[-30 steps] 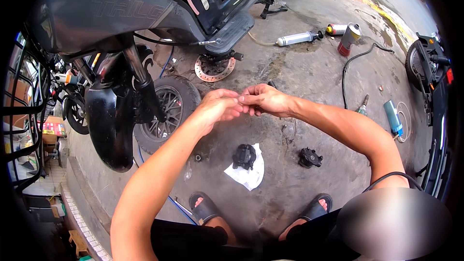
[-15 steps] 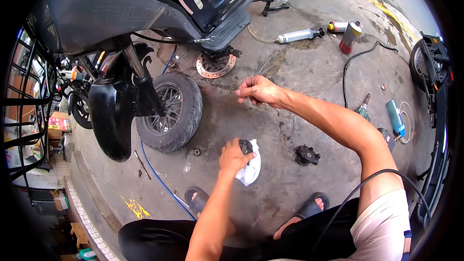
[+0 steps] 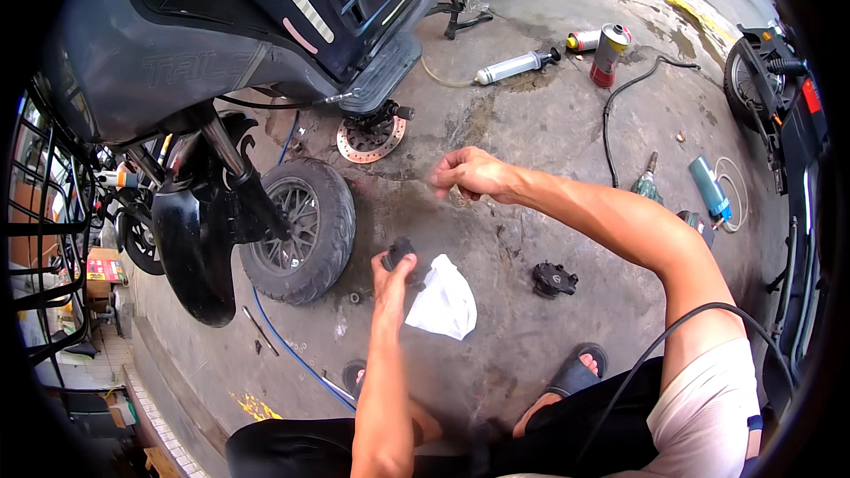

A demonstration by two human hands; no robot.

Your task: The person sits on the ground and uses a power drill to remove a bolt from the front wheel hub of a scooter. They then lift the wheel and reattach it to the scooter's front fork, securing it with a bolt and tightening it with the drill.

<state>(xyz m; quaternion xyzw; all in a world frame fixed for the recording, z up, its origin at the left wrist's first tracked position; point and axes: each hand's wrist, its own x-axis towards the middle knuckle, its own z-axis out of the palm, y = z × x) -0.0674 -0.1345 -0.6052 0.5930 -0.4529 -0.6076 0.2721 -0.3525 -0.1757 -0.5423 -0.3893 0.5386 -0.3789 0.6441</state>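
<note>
My left hand grips a black brake caliper, lifted beside a crumpled white cloth on the concrete. Higher and to the right, my right hand has its fingers pinched together in the air; whatever may be between them is too small and blurred to make out. A second black caliper lies right of the cloth. The loose wheel with its tyre rests left of my hands, beside the front fork and black mudguard of a grey scooter. A perforated brake disc is beyond my hands.
Up right stand spray cans near a large syringe and a black cable. Farther right are a green power tool, a blue cylinder with tubing and another vehicle. A blue hose runs at lower left.
My hands have separated. The left went down to the caliper on the cloth and has lifted it off, up and leftward. The right stays raised with pinched fingers.
</note>
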